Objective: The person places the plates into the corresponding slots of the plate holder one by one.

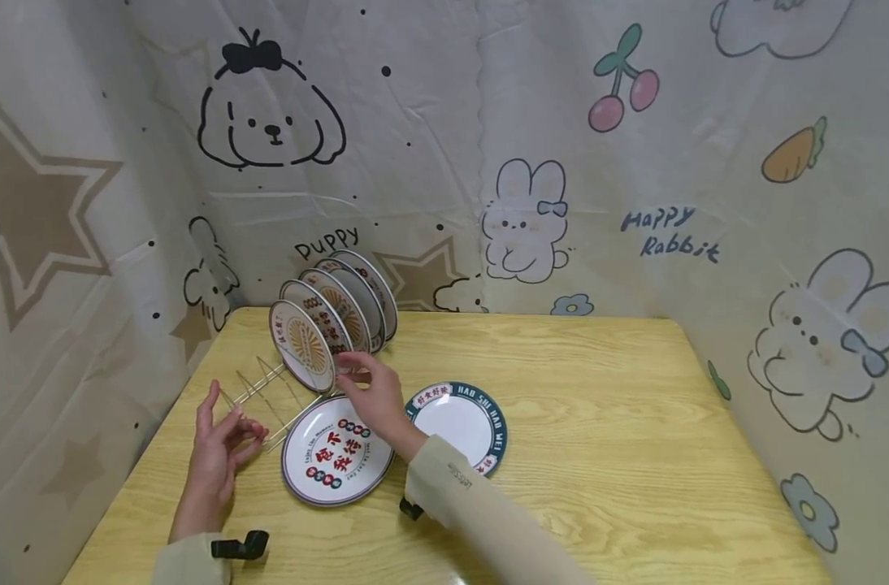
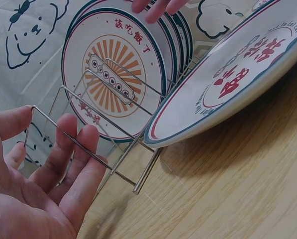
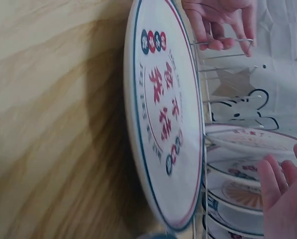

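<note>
Several white plates (image 1: pixel 302 345) with printed centres stand on edge, one behind another, at the far end of a wire dish rack (image 2: pixel 119 167). My left hand (image 1: pixel 218 447) holds the rack's near end, its fingers about the end wire. Close to the rim of the front upright plate (image 2: pixel 113 74) is my right hand (image 1: pixel 375 394), fingers loosely bent and holding nothing; whether they touch the rim is unclear. Below it, a white plate with red characters (image 1: pixel 338 451) lies face up beside the rack, its rim against the rack's side wires.
A plate with a wide teal rim (image 1: pixel 492 414) lies face up to the right, partly hidden by my right forearm. Everything stands on a wood-grain table (image 1: pixel 598 422). Printed curtains (image 1: pixel 430 122) rise behind and at both sides.
</note>
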